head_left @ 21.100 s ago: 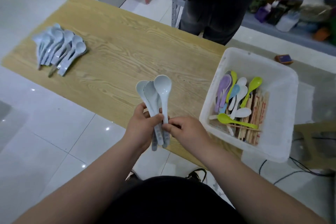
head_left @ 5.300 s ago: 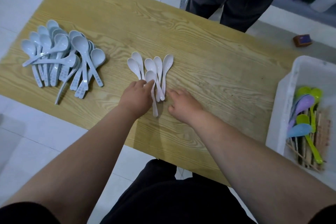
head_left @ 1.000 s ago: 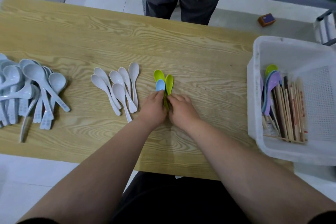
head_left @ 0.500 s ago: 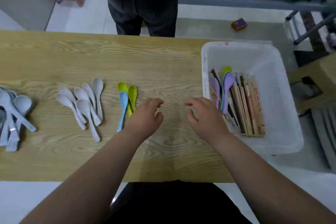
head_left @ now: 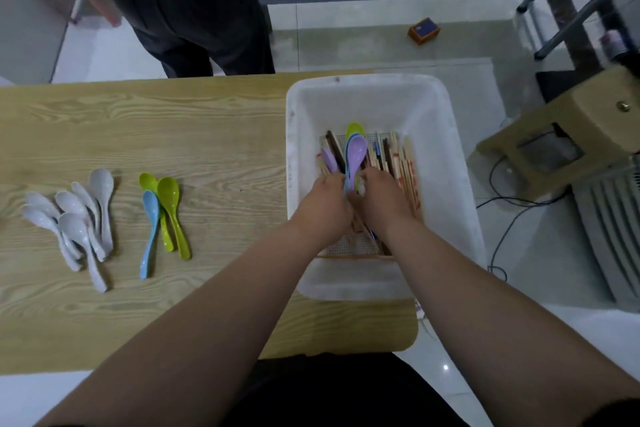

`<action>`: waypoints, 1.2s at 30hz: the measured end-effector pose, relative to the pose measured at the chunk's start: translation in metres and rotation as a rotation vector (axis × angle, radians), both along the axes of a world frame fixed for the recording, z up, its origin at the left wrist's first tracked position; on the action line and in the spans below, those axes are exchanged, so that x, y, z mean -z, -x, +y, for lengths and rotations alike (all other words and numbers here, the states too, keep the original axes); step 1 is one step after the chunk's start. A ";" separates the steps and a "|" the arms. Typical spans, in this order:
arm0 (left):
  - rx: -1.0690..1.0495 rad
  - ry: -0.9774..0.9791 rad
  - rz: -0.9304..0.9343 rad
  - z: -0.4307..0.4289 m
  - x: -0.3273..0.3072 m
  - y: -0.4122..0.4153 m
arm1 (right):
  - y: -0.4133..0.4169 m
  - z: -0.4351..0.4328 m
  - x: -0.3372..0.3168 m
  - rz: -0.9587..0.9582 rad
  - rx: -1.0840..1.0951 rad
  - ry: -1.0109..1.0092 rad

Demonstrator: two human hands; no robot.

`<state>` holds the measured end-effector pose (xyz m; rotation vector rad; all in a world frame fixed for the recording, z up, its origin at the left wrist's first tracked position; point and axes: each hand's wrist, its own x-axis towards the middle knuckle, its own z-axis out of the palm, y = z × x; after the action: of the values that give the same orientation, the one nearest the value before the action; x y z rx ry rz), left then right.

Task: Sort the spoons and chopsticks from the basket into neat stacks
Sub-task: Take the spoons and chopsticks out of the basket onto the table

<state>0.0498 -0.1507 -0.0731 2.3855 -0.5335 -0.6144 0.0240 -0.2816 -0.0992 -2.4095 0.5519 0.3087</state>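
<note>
Head view: both hands are down inside the white basket, which sits at the right end of the wooden table. The left hand and the right hand meet over the handles of a small bunch of spoons, fingers closed around them. The purple spoon stands on top, a green spoon peeks out behind it, and another purple spoon lies just to the left. Chopsticks lie along the basket floor beside and under the hands. Out on the table, the white spoons lie in a loose cluster, with two green and one blue spoon just beside them.
</note>
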 end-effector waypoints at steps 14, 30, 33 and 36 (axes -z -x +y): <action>0.063 -0.636 0.074 -0.044 0.047 -0.022 | -0.011 -0.020 0.024 0.240 -0.002 -0.010; -0.722 0.380 0.617 -0.030 0.023 -0.004 | 0.036 -0.028 -0.018 0.070 0.309 -0.483; -0.827 0.630 0.757 -0.023 0.000 0.007 | 0.050 -0.020 -0.032 0.041 0.302 -0.609; -0.811 0.771 0.786 -0.011 -0.012 0.016 | 0.058 -0.008 -0.047 0.013 0.204 -0.670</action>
<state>0.0341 -0.1622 -0.0613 1.2852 0.4641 -0.7095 -0.0340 -0.2896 -0.0519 -1.6938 0.5827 0.3536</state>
